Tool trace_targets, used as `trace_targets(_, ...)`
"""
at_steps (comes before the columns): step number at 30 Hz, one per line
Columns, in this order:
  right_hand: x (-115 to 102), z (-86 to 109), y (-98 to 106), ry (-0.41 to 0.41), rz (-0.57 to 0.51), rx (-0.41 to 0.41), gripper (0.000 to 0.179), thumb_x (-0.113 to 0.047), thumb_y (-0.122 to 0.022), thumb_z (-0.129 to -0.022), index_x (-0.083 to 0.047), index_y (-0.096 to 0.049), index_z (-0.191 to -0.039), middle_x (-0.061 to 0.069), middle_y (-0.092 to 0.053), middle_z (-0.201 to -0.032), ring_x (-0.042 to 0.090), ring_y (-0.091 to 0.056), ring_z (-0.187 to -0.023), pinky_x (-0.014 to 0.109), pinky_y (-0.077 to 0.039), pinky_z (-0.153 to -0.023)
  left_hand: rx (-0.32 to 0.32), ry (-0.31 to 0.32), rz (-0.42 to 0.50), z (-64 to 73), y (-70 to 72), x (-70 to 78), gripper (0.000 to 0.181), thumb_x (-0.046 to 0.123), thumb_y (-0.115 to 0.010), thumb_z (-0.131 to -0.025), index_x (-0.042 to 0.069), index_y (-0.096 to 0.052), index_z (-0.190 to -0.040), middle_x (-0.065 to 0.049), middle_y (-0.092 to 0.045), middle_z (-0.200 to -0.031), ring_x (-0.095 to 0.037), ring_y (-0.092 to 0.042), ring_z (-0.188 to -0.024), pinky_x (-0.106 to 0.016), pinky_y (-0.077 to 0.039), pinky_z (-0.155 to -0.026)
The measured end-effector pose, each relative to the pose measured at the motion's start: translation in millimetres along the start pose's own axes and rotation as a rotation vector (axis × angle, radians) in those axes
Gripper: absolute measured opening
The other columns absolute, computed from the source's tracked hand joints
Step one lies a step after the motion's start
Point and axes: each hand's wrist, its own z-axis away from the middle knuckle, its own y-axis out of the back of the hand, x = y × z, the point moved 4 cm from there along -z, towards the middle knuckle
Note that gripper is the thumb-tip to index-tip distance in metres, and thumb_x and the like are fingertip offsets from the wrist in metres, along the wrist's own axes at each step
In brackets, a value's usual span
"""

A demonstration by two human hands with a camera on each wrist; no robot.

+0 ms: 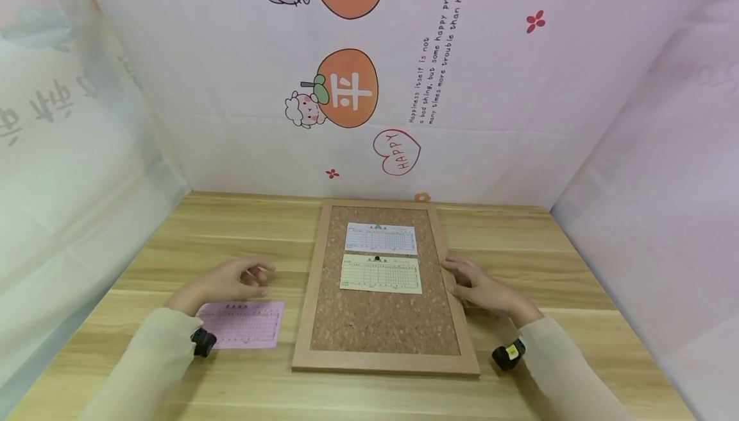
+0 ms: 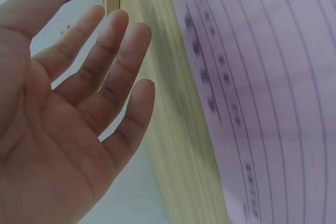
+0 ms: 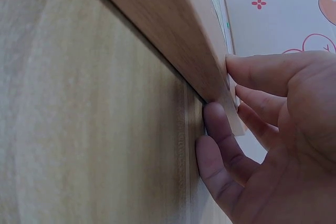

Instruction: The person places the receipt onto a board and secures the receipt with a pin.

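A wood-framed corkboard (image 1: 385, 328) lies flat on the table. On its upper half are a white printed slip (image 1: 381, 239) with a green pushpin (image 1: 378, 226), and below it a yellow printed slip (image 1: 381, 274) with a black pushpin (image 1: 377, 258). My right hand (image 1: 476, 286) holds the board's right edge. In the right wrist view, thumb and fingers meet the wooden frame (image 3: 173, 30). Loosely bent and holding nothing, my left hand (image 1: 237, 278) hovers left of the board, by a pink printed slip (image 1: 245, 325) on the table.
The wood-grain table (image 1: 260, 215) runs back to a printed cloth backdrop (image 1: 485, 87). Pale cloth also hangs along the left and right sides. Each wrist wears a small black camera, such as the right wrist camera (image 1: 508, 355).
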Motion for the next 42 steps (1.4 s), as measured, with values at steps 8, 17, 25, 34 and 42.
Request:
trace_targets(8,-0.8,1.9,0.2,-0.019,-0.048,-0.009,0.059,-0.019,-0.052,-0.106,-0.001,-0.027,-0.156,0.025,-0.011,-0.160,0.056,-0.030,-0.136,0.064,-0.036,-0.103,0.027,0.047,0.052,20.4,11.6,-15.6,0.056,0.018,-0.078,-0.088,0.001,-0.055,-0.136,-0.012,-0.065,-0.116,-0.029,-0.063,-0.104,-0.047,-0.051,-0.092)
trace_targets(17,0.2,2.0,-1.3,-0.030,-0.046,-0.010,0.060,-0.020,-0.053,-0.106,-0.002,-0.028,-0.157,0.024,-0.010,-0.161,0.055,-0.029,-0.136,0.066,-0.034,-0.103,0.036,0.110,-0.016,47.2,21.6,-27.3,0.052,0.021,-0.080,-0.084,-0.004,-0.061,-0.125,-0.013,-0.064,-0.118,-0.029,-0.060,-0.103,-0.045,-0.050,-0.089)
trace_targets(25,1.8,2.8,-2.0,-0.025,-0.066,-0.008,0.059,-0.019,-0.052,-0.106,-0.001,-0.027,-0.156,0.025,-0.010,-0.160,0.055,-0.027,-0.137,0.065,-0.035,-0.104,0.060,0.128,-0.054,62.0,24.1,-36.9,0.050,0.024,-0.083,-0.082,-0.003,-0.065,-0.121,-0.017,-0.063,-0.120,-0.031,-0.057,-0.105,-0.047,-0.049,-0.088)
trace_targets(34,-0.1,2.4,-2.5,-0.020,-0.061,-0.012,0.059,-0.019,-0.052,-0.106,-0.001,-0.027,-0.157,0.025,-0.009,-0.161,0.056,-0.031,-0.135,0.062,-0.040,-0.101,0.045,0.171,-0.034,70.9,26.2,-41.2,0.061,0.023,-0.087,-0.077,-0.006,-0.060,-0.123,-0.023,-0.058,-0.124,-0.045,-0.056,-0.114,-0.057,-0.045,-0.097)
trace_targets(42,1.8,2.2,-2.4,-0.022,-0.054,0.003,0.058,-0.018,-0.052,-0.106,-0.003,-0.027,-0.157,0.024,-0.011,-0.161,0.055,-0.033,-0.134,0.061,-0.041,-0.100,0.040,0.135,-0.044,70.3,24.2,-38.7,0.062,0.021,-0.089,-0.072,-0.006,-0.058,-0.118,-0.022,-0.057,-0.120,-0.046,-0.055,-0.112,-0.061,-0.043,-0.096)
